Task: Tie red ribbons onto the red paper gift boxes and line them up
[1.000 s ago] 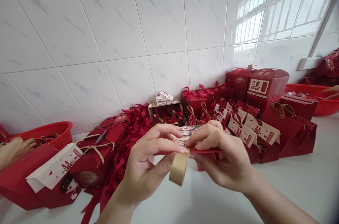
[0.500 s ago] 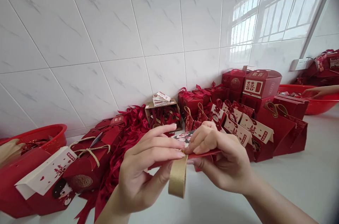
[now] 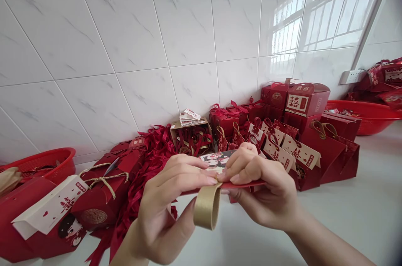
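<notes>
A red card piece [image 3: 216, 160] with a dark printed picture lies between my hands, above the white table. From its near edge hangs a gold strap loop [image 3: 206, 208]. My left hand [image 3: 172, 203] presses its fingertips on the card beside the strap's top, its thumb below and next to the loop. On the other side, my right hand [image 3: 259, 182] pinches the card, fingers on top and thumb underneath. The fastening point between the fingertips is mostly hidden.
Red gift bags [image 3: 303, 155] and boxes [image 3: 307, 100] line the wall at right. Behind my hands, a small box [image 3: 192, 134] holds ribbons. Dark red ribbons [image 3: 153, 148], tied boxes [image 3: 103, 192] and a red basin [image 3: 64, 165] are at left. Another red basin [image 3: 375, 117] stands far right.
My left fingers have drawn closer together over the card, and the left thumb has moved down and left. The gold loop has swung left and opened wider. Another person's hand has left the right basin.
</notes>
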Tool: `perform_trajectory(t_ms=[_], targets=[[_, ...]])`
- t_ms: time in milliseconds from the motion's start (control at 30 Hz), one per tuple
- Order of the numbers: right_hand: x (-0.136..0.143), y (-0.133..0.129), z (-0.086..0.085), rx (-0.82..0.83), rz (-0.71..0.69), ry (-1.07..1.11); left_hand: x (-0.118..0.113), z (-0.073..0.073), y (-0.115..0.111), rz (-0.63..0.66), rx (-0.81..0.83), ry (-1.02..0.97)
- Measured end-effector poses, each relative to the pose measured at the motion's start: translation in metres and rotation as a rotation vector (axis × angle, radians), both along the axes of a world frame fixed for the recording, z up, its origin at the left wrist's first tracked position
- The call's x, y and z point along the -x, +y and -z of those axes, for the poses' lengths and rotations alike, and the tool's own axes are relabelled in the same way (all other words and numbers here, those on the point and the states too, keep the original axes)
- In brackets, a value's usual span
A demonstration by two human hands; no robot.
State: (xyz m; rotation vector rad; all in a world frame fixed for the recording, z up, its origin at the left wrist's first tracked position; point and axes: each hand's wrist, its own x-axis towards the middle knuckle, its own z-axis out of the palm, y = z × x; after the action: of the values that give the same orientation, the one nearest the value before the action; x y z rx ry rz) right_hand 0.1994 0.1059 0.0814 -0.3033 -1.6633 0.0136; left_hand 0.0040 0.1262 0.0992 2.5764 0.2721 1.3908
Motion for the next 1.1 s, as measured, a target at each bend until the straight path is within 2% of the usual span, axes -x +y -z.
perform_trajectory(t_ms=[200, 267, 400, 500, 567, 667, 867, 1100], targets=[[0.006, 0.003, 0.007, 0.000, -0.017, 0.080, -0.001, 0.006, 0.006, -0.001, -0.042, -0.054], [0.011, 0.004, 0.009, 0.101, -0.083, 0.134, 0.000, 0.008, 0.010, 0.003, -0.056, -0.085], [0.017, 0.007, 0.011, 0.413, -0.206, 0.252, 0.004, 0.008, 0.016, -0.080, -0.006, -0.117], [0.017, 0.009, 0.011, 0.630, -0.253, 0.218, 0.006, 0.005, 0.018, -0.130, 0.004, -0.048], [0.017, 0.010, 0.012, 0.690, -0.264, 0.157, 0.007, 0.004, 0.019, -0.177, -0.001, 0.005], [0.017, 0.013, 0.014, 0.691, -0.237, 0.096, 0.007, 0.004, 0.020, -0.244, 0.010, 0.059], [0.020, 0.016, 0.021, 0.754, -0.232, 0.101, 0.005, 0.007, 0.019, -0.276, 0.052, 0.091], [0.021, 0.014, 0.018, 0.559, -0.034, 0.028, -0.001, 0.004, 0.015, -0.294, 0.173, 0.023]])
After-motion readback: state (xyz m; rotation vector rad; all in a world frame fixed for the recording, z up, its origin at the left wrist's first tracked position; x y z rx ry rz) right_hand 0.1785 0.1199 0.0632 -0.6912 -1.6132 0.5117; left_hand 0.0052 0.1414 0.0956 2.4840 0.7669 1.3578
